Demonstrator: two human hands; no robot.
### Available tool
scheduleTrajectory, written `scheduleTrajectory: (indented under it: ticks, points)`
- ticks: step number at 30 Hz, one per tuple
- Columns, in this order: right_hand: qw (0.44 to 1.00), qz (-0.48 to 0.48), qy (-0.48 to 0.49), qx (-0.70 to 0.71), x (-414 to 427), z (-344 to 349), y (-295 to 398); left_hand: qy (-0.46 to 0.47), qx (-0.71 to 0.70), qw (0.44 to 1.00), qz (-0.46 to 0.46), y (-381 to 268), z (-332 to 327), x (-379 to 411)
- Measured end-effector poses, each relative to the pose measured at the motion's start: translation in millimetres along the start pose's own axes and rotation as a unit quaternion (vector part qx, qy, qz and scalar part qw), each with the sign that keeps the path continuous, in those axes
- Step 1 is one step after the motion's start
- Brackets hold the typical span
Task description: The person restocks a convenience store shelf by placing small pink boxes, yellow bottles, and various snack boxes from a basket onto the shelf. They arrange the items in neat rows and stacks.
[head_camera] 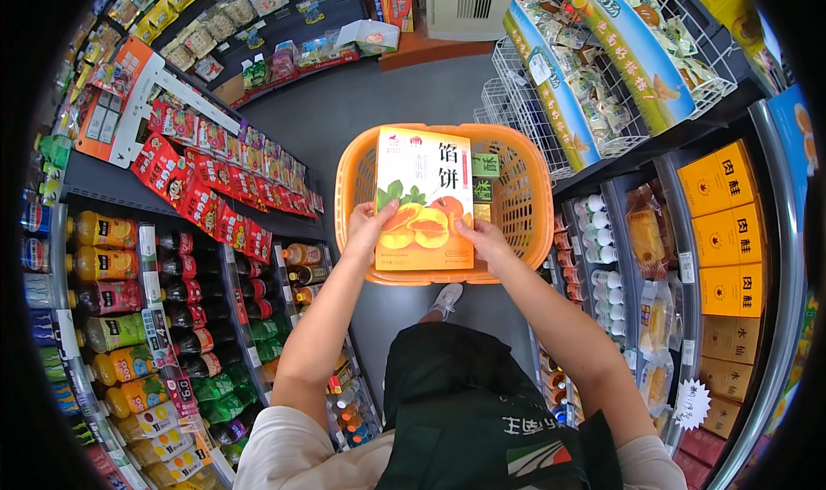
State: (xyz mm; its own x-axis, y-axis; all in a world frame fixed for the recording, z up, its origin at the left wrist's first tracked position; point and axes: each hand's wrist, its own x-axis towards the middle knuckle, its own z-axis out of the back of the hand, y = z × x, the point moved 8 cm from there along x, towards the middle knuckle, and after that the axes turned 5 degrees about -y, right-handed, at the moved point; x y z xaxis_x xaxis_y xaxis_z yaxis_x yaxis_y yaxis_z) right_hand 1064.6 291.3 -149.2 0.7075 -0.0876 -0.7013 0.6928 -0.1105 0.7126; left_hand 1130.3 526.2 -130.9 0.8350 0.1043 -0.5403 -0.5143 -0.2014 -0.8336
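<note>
Between my two hands is a flat yellow-and-white food box (pixel 423 196) with fruit-filled pastries printed on its front. My left hand (pixel 370 227) grips its left edge, thumb over the front. On the opposite edge, my right hand (pixel 485 238) has its thumb on the front too. Below the box is an orange plastic shopping basket (pixel 535 193) with slotted walls. Small green boxes (pixel 484 165) show inside the basket, to the right of the held box, which covers the basket's middle and left part.
Bottled drinks (pixel 106 264) line the left shelves, with red snack packets (pixel 200 196) hanging above. To the right are a wire rack (pixel 619 83) of wrapped snacks and shelves with yellow boxes (pixel 723 232). The grey aisle floor (pixel 303 96) runs ahead to a brown platform (pixel 439 54).
</note>
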Motion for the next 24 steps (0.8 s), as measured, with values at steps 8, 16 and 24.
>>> scheduleTrajectory:
  ticks: [8,16,24]
  points:
    - [0.992,0.091,0.086,0.034,-68,7,53,0.073,-0.099,0.992,-0.001,-38,-13,-57]
    - [0.967,0.244,0.064,0.026,-179,89,114,0.235,-0.077,0.956,-0.157,-132,-114,-144]
    - [0.893,0.434,-0.095,0.068,-364,218,174,0.47,-0.082,0.843,-0.248,-206,-281,-284]
